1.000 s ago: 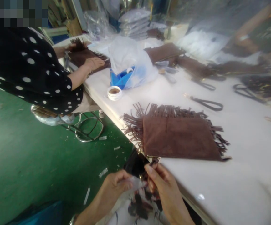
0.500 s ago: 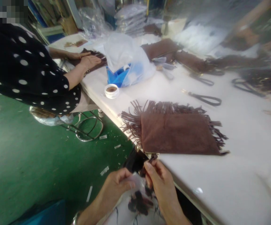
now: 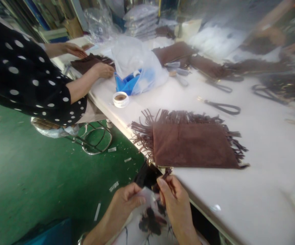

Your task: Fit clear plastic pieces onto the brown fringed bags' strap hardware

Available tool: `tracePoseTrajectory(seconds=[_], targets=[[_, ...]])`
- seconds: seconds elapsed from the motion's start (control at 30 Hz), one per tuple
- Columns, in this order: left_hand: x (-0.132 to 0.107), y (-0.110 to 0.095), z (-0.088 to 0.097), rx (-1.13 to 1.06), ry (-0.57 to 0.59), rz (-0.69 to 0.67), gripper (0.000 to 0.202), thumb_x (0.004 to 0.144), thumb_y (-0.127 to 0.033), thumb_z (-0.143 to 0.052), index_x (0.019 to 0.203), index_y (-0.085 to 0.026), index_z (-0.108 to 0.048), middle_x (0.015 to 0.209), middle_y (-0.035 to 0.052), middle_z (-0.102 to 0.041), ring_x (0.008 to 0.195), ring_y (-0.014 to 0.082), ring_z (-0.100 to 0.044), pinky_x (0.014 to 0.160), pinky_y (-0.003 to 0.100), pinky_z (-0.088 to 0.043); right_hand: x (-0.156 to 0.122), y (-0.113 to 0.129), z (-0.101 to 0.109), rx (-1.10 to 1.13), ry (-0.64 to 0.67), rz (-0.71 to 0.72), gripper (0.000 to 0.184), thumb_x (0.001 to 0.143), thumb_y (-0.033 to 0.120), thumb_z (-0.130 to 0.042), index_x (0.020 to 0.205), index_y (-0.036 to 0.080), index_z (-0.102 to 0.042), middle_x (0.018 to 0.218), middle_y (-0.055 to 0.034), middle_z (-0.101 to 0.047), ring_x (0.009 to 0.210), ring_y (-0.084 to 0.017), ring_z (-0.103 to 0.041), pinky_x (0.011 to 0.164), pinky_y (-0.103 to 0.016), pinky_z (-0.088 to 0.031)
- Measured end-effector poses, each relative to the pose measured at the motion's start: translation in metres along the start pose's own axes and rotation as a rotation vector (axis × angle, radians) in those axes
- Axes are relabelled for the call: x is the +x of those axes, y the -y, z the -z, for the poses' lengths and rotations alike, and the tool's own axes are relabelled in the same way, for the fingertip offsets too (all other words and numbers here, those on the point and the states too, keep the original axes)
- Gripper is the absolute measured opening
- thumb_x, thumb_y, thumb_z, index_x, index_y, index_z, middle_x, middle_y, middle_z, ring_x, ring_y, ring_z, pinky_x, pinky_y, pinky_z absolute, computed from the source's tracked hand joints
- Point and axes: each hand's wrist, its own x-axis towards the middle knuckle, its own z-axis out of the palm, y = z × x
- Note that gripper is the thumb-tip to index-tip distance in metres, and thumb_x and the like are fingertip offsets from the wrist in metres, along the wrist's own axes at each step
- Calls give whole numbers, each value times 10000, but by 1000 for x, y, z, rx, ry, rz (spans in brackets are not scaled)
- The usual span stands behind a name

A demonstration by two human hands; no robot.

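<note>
A brown fringed pouch (image 3: 190,146) lies flat at the table's near edge, its zipper side toward me. My right hand (image 3: 176,204) pinches a short brown leather zipper pull (image 3: 167,173) that hangs off the pouch's corner. My left hand (image 3: 123,206) is closed, thumb against fingers, on a thin translucent plastic piece (image 3: 145,193) just left of the pull. Whether the plastic touches the pull cannot be made out. Both hands are below the table edge, over printed white cloth (image 3: 134,231) on my lap.
A white jar (image 3: 120,99) stands at the table's left edge, beside a plastic bag (image 3: 147,68) with something blue. A wrist strap (image 3: 222,107) lies behind the pouch. Another person's hand (image 3: 104,70) works on a dark brown piece. A stool (image 3: 96,139) stands on the green floor (image 3: 60,177).
The other person's hands have moved apart over the brown piece, and their body has shifted slightly left. My hands and the fringed pouch stay almost where they were.
</note>
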Motion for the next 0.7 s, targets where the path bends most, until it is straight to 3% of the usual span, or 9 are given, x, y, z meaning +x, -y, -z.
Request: tracePoseTrajectory(seconds=[0.47, 0.7], targets=[[1, 2, 0, 126, -116, -33, 195, 807, -320, -691, 781, -137, -630, 743, 26, -650, 700, 165, -556, 654, 238, -402, -2, 2, 5, -37, -2, 7, 374, 854, 562, -584, 763, 202, -544, 536, 66, -429, 479, -103, -375, 452, -206, -310], [0, -5, -3, 182, -132, -61, 184, 812, -332, -683, 785, -152, -659, 768, 31, -665, 738, 186, -575, 689, 247, -419, -2, 0, 8, -79, -8, 20, 364, 856, 558, -588, 766, 207, -550, 610, 36, -523, 516, -110, -414, 467, -213, -327]])
